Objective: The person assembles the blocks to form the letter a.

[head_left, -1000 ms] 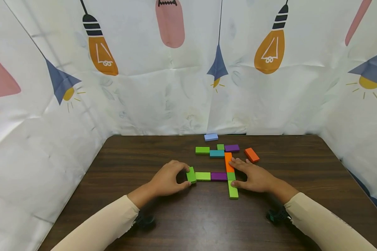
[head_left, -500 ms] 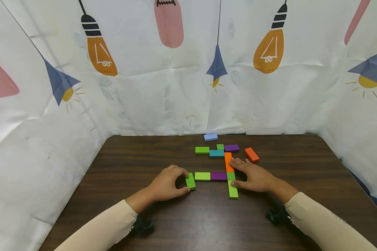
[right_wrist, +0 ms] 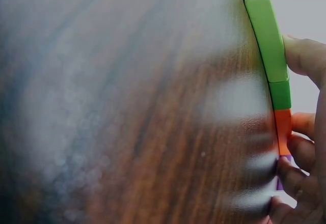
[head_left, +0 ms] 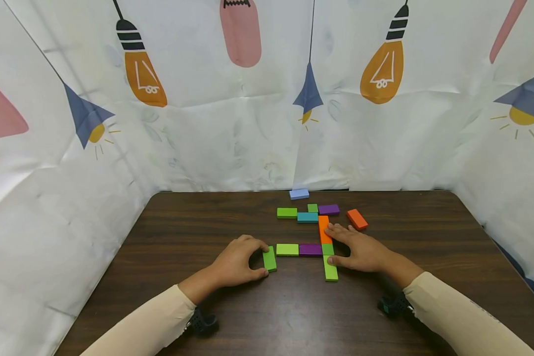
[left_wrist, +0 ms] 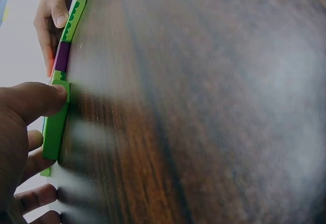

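Note:
My left hand [head_left: 236, 262] pinches a green block [head_left: 269, 258] by its two ends, between thumb and fingers. This block lies slightly tilted, just left of a lime block [head_left: 287, 250], with a narrow gap between them. That lime block adjoins a purple block [head_left: 310, 250], which meets a small green block [head_left: 327, 249]. My right hand [head_left: 362, 249] rests on the column there, its fingers extended: a fingertip on the orange block [head_left: 324, 227], the thumb on the lower lime block [head_left: 331, 271]. In the left wrist view my thumb presses one end of the green block [left_wrist: 57, 122].
Behind the column, a teal block [head_left: 307, 217], a green block [head_left: 287, 213], a small green block [head_left: 312, 208] and a purple block [head_left: 328, 210] adjoin. An orange-red block [head_left: 357, 219] lies at right, a light blue block [head_left: 299, 194] at the table's [head_left: 182, 222] back edge.
My left hand has drawn the green block toward me and slightly left, opening a gap beside the lime block. My right hand has stayed in place on the column.

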Tool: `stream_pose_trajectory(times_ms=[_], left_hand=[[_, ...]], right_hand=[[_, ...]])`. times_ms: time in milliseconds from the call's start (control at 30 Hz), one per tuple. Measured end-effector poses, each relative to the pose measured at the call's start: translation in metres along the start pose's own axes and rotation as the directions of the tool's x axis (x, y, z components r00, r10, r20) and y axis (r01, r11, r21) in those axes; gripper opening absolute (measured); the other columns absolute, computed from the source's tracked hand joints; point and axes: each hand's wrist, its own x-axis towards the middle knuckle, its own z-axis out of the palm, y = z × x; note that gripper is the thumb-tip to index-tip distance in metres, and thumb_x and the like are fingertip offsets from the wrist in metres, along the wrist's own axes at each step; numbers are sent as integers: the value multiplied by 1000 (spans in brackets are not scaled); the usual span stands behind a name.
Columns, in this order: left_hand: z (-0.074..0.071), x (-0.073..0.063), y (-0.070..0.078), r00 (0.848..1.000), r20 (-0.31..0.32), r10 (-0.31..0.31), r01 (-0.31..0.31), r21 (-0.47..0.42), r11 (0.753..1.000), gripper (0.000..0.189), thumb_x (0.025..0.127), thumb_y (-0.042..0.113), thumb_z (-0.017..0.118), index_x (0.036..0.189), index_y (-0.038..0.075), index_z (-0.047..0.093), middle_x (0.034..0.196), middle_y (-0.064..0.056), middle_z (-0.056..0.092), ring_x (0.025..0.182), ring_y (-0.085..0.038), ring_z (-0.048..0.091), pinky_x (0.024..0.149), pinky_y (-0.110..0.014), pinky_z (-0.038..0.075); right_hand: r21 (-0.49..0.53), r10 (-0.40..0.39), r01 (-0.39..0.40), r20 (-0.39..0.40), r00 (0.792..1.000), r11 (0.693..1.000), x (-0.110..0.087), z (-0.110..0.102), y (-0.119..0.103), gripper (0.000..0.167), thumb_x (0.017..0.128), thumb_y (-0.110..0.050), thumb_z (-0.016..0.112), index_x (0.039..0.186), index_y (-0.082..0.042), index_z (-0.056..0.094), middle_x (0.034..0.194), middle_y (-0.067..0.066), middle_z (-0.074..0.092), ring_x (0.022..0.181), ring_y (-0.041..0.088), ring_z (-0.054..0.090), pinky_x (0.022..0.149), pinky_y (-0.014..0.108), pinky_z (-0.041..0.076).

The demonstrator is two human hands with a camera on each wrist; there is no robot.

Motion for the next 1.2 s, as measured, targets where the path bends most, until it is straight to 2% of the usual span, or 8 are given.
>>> stream_pose_trajectory(times_ms=[467,1200], left_hand=[[2,1,1,1000,7,4,-5,7,1000,47,83,44,83,122,23,69,121,8,66,124,-22,51,105,-52,40],[1,-1,1,1000,24,19,-19,-3,1000,47,85,41,82,127,24,68,127,9,64,125,-21,50,106,-52,39]], right_hand=[[5,3,-3,-1,1000,1000,0,0,1,91,94,-68,58,160,-9,36,164,10,33,151,30,28,121,54,17],[5,2,-2,-5,1000,1000,0,1,1,91,94,-69,58,160,-10,37,164,8,33,151,29,29,121,54,17]])
